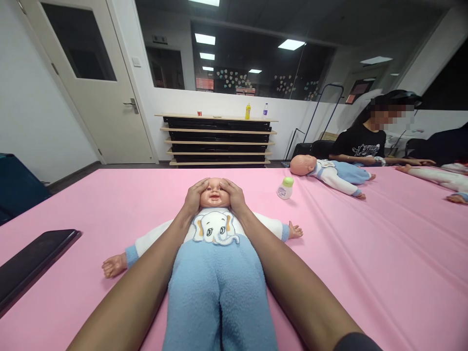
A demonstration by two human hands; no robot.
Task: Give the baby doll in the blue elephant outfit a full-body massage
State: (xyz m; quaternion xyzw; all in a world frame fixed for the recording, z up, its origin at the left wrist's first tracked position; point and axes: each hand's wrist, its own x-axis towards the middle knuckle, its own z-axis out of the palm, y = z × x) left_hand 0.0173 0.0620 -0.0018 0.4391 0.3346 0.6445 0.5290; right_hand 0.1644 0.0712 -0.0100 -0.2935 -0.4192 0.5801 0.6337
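A baby doll (215, 263) lies on its back on the pink sheet, its head away from me and its arms spread out. It wears a white top with an elephant face and light blue trousers. Cupped against one side of its head is my left hand (196, 196), fingers closed over the temple and forehead. My right hand (234, 196) holds the other side the same way. The doll's eyes, nose and mouth show between my palms. Beyond its outstretched arm on the right stands a white bottle with a green cap (285, 188).
A dark phone-like slab (36, 263) lies at the left edge of the pink-covered table (365, 258). On the far right, another doll (332, 171) rests before a seated person in black (360, 139). Stacked boards (219, 139) carrying bottles stand by the wall.
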